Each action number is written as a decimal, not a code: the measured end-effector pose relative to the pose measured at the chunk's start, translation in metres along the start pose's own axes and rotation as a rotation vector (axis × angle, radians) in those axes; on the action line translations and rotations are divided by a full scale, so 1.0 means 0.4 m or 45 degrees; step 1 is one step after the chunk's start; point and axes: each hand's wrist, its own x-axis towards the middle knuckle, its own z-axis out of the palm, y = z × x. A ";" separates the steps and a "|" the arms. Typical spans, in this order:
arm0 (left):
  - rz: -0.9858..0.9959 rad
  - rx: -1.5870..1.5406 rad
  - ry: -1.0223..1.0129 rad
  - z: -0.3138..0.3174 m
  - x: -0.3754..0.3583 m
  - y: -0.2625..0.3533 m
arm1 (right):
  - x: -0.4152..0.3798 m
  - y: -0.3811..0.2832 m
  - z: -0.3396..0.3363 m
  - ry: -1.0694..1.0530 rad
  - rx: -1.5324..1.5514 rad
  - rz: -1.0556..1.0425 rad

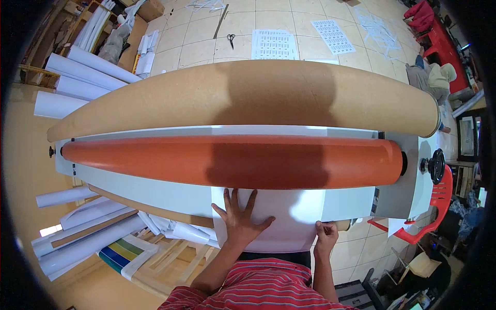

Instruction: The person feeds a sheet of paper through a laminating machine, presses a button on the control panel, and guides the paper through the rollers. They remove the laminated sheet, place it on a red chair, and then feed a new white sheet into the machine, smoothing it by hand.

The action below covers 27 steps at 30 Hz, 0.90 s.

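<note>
A wide white sheet (274, 222) lies on the grey machine bed and passes under the orange-red roller (232, 161). My left hand (242, 219) rests flat on the sheet's left part, fingers spread, fingertips close to the roller's lower edge. At the sheet's right edge my right hand (326, 237) is closed, thumb and fingers pinched on that edge. Beyond the roller lies a large brown cardboard tube (196, 98). A black handwheel (436, 166) sits at the machine's right end.
White rolls (77, 72) stick out at the upper left, others (93, 235) at the lower left. Scissors (231, 41) and printed sheets (274, 44) lie on the tiled floor. A red chair (439, 201) stands at right. Another person (433, 77) is at the upper right.
</note>
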 end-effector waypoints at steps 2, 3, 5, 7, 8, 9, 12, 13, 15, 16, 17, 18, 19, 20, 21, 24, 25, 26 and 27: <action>0.045 -0.002 0.060 0.011 -0.004 -0.007 | 0.000 0.002 0.000 -0.005 -0.016 -0.026; 0.044 -0.002 0.060 0.010 -0.004 -0.007 | 0.000 0.004 -0.002 -0.009 -0.019 -0.035; 0.019 0.025 0.024 0.007 -0.002 -0.005 | 0.001 0.006 -0.003 -0.015 -0.021 -0.044; 0.027 0.023 0.033 0.012 -0.003 -0.008 | 0.001 0.004 -0.004 -0.004 0.036 0.001; 0.036 0.020 0.041 0.014 -0.004 -0.010 | 0.001 0.004 -0.005 -0.004 0.036 0.001; 0.037 0.021 0.042 0.013 -0.004 -0.009 | 0.001 0.005 -0.006 -0.001 0.021 0.019; 0.036 0.015 0.048 0.009 -0.002 -0.003 | 0.000 0.003 -0.002 0.000 0.039 0.026; 0.032 0.015 0.055 0.009 -0.002 -0.004 | -0.001 0.001 -0.001 -0.003 0.069 0.014; 0.039 0.006 0.056 0.008 -0.001 -0.001 | -0.001 0.006 -0.004 0.004 0.072 0.013; 0.033 0.006 0.055 0.006 -0.001 0.000 | -0.001 0.007 -0.004 -0.004 0.080 0.015; 0.025 0.009 0.056 0.004 0.000 0.001 | -0.003 0.003 -0.002 0.004 0.079 0.014; 0.030 0.008 0.054 0.005 0.000 0.000 | -0.004 -0.003 0.003 0.012 0.058 -0.006; 0.032 0.013 0.056 0.006 0.000 -0.001 | -0.005 -0.007 0.005 0.018 0.037 -0.024; 0.033 0.019 0.058 0.007 0.000 -0.002 | -0.005 -0.006 0.005 0.018 0.037 -0.023; 0.032 0.020 0.058 0.008 -0.001 -0.002 | -0.005 -0.006 0.005 0.018 0.032 -0.022; 0.021 -0.001 0.053 0.010 -0.001 -0.004 | -0.005 -0.006 0.007 0.014 0.022 -0.024; 0.028 0.004 0.060 0.010 -0.001 -0.004 | -0.005 -0.006 0.007 0.014 0.016 -0.027; 0.036 0.009 0.066 0.011 -0.001 -0.004 | -0.004 -0.004 0.006 0.014 0.016 -0.027; 0.036 0.010 0.065 0.011 -0.001 -0.004 | -0.003 -0.001 0.003 0.013 0.013 -0.030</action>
